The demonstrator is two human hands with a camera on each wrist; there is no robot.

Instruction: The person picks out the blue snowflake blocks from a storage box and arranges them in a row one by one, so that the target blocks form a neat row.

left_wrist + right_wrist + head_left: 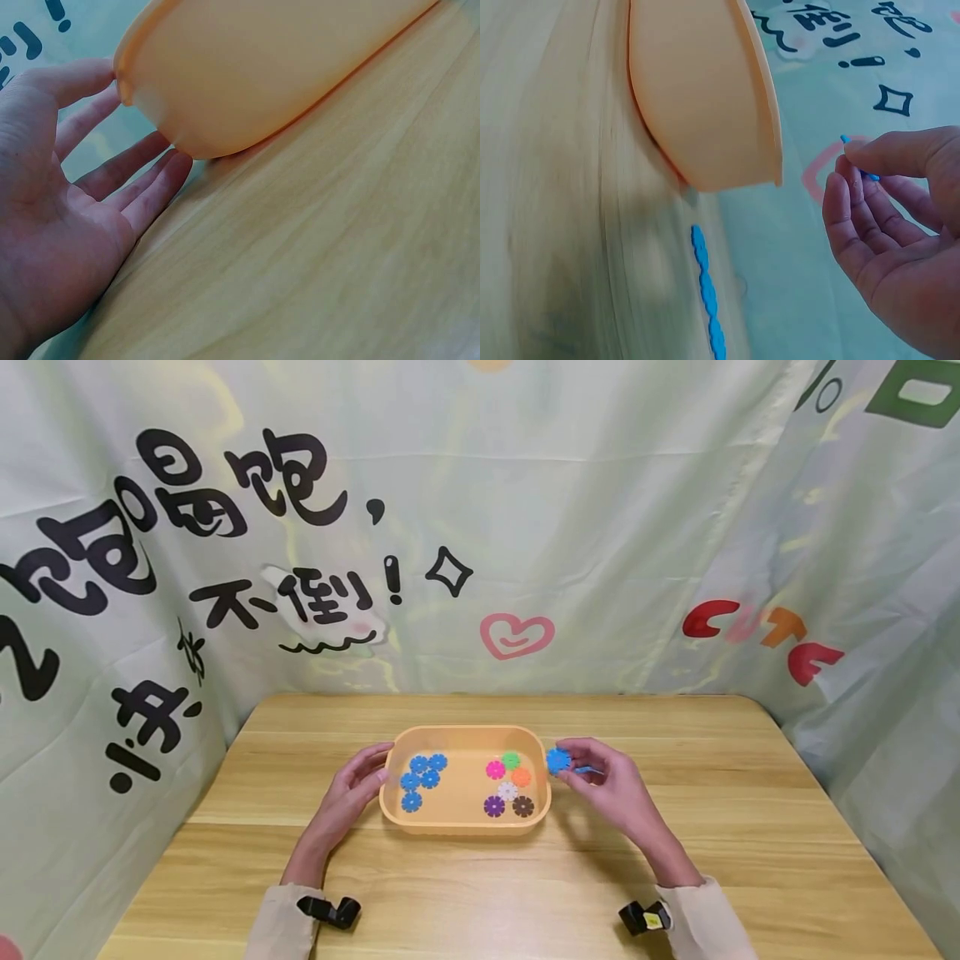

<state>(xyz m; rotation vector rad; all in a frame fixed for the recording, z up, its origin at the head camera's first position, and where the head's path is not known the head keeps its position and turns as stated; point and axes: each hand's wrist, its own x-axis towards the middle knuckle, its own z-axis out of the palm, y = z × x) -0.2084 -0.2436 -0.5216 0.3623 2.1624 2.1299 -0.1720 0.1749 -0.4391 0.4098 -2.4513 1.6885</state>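
An orange plastic tray sits on the table. My left hand holds its left end, thumb on the rim and fingertips against the outer wall. Just past the tray's right rim, my right hand pinches a blue snowflake disc between thumb and fingers. In the right wrist view, only slivers of that disc show. Several blue snowflake discs lie in the tray's left part. Toward its right are single pink, green, orange, white, purple and brown discs.
On the table beside the tray's right end lies a row of flat blue pieces, mostly hidden behind my right hand in the head view. The wooden table meets a printed curtain at the back and sides.
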